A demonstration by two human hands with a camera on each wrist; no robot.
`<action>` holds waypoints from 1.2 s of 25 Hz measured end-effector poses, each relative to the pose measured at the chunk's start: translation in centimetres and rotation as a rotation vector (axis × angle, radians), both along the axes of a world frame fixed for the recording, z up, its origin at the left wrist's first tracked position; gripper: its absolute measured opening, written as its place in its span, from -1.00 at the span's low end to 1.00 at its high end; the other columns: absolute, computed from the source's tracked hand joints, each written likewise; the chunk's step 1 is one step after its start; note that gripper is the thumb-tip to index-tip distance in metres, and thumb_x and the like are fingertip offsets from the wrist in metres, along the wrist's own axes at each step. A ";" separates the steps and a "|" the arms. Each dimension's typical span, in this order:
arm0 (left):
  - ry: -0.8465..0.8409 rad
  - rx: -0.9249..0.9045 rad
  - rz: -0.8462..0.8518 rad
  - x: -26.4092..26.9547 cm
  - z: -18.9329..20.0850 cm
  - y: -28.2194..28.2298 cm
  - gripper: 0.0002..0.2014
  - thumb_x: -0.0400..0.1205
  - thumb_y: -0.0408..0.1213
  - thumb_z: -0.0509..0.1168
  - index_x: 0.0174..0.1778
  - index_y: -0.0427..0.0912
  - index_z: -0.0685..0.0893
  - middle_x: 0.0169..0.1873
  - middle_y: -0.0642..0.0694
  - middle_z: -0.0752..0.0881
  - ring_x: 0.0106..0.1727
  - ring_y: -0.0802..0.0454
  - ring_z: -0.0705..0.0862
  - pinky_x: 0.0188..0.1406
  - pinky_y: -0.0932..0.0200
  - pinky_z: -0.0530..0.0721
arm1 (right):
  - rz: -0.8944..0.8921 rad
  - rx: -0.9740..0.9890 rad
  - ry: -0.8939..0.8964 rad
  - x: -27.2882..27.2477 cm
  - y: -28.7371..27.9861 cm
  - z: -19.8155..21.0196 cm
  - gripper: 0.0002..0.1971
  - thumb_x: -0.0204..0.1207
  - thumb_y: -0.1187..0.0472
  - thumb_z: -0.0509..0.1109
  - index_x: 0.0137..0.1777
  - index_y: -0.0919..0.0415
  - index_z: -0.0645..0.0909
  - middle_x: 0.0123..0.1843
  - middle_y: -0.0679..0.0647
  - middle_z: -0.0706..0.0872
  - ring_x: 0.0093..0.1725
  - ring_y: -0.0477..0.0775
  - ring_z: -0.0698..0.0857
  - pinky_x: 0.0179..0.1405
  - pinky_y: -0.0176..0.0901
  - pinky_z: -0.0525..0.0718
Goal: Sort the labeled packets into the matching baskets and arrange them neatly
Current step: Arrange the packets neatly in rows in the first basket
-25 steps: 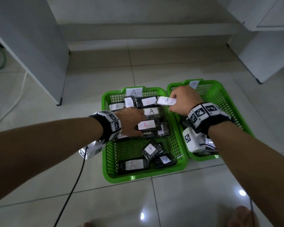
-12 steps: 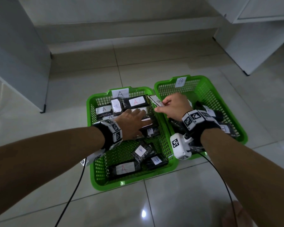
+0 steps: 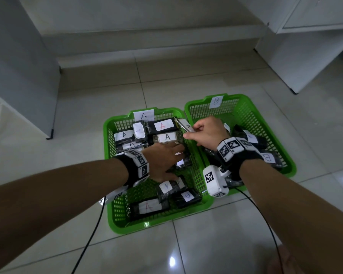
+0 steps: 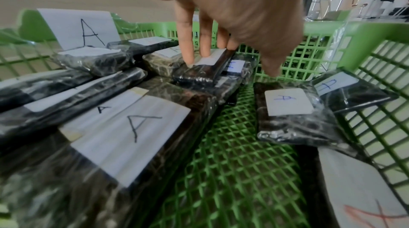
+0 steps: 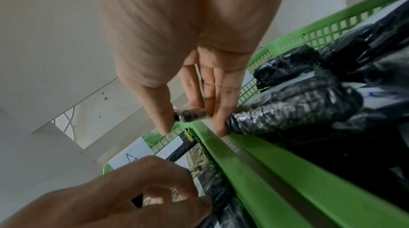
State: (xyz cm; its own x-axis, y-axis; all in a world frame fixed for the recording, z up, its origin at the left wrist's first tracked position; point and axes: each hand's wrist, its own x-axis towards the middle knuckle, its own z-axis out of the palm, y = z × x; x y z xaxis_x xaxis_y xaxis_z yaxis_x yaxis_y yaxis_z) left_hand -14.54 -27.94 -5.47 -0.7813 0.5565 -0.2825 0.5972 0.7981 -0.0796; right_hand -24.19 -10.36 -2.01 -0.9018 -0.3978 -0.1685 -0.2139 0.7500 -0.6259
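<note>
Head view: the left hand (image 3: 163,160) hides the packets beneath it in basket A (image 3: 115,216); the right hand (image 3: 208,133) pinches a packet (image 3: 183,124) over that basket's right rim.

Left wrist view: straight fingers (image 4: 184,39) press a small packet (image 4: 203,70), grasping nothing.

Right wrist view: thumb and fingers (image 5: 221,102) pinch the packet's end (image 5: 191,114); its label is hidden.

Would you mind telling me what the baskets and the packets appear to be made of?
Baskets: apparently rigid moulded plastic, bright green, with lattice walls and floor. Packets: dark contents wrapped in what looks like thin clear film, crinkled and glinting, each with a matte white paper-like label.
</note>
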 end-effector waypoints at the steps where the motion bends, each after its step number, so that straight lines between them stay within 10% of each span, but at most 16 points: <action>1: 0.006 0.006 -0.007 0.0 0.0 -0.2 -0.21 0.58 0.33 0.20 0.58 -0.18 0.37 0.49 -0.22 0.38 0.37 -0.18 0.48 -0.01 -0.15 0.77 | -0.004 -0.002 0.005 0.0 0.0 0.0 -0.61 0.32 -0.07 0.68 -0.22 0.31 0.79 -0.31 0.17 0.84 -0.30 0.21 0.85 -0.18 0.22 0.84; 14: 0.017 -0.067 -0.212 -0.4 -0.3 -0.1 -0.49 0.69 -0.20 0.25 0.59 -0.11 0.43 0.67 -0.11 0.28 0.56 -0.17 0.38 0.41 -0.10 0.52 | -0.014 -0.014 0.015 0.4 0.0 0.2 -0.67 0.31 -0.08 0.69 -0.28 0.21 0.79 -0.36 0.10 0.82 -0.33 0.14 0.84 -0.23 0.22 0.84; 20: 0.029 -0.071 -0.232 -0.4 -0.1 -0.4 -0.56 0.73 -0.15 0.20 0.55 -0.14 0.50 0.66 -0.05 0.32 0.59 -0.13 0.36 0.50 -0.06 0.43 | -0.008 -0.005 0.021 0.3 -0.1 0.6 -0.67 0.30 -0.06 0.71 -0.13 0.19 0.83 -0.27 0.06 0.83 -0.26 0.08 0.83 -0.14 0.16 0.85; 26: 0.188 0.208 -0.223 0.3 0.5 -4.9 -0.63 0.78 -0.03 0.05 0.19 -0.08 0.72 0.26 -0.03 0.72 0.32 -0.06 0.63 0.32 -0.07 0.61 | 0.109 0.159 0.237 0.2 -1.5 1.3 -0.71 0.31 0.06 0.72 0.02 0.06 0.85 -0.12 -0.08 0.84 -0.12 -0.04 0.77 -0.07 -0.06 0.80; 30: 0.164 0.128 0.072 0.3 2.1 -7.2 -0.66 0.71 -0.09 0.02 -0.10 -0.10 0.69 -0.17 0.01 0.69 -0.11 0.02 0.59 0.02 0.02 0.69 | 0.212 0.354 0.270 0.1 -4.2 0.8 -0.79 0.35 0.25 0.70 -0.02 0.13 0.83 0.02 0.05 0.77 0.08 0.11 0.72 0.12 0.00 0.77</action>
